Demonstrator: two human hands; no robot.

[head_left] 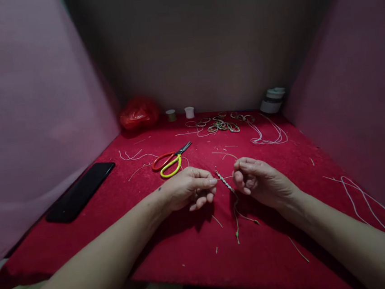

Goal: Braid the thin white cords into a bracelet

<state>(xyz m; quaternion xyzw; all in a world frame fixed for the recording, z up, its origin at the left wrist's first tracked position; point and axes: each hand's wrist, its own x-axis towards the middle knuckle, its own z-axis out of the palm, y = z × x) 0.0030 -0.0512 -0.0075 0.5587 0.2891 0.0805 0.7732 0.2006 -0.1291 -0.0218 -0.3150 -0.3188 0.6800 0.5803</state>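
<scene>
A short braided cord bracelet hangs between my hands, its green-tipped tail cords trailing down toward the red cloth. Across its upper part runs a thin cord, stretched from one hand to the other. My left hand pinches the cord's left end between thumb and forefinger, the other fingers curled. On the right, my right hand is closed with thumb and fingertips together on the cord's other end. The exact grip there is partly hidden by the fingers.
Scissors with red and yellow handles lie beyond my left hand, a black phone farther left. At the back are a red plastic bag, two small spools, finished braided cords and a lidded jar. White cord lies right.
</scene>
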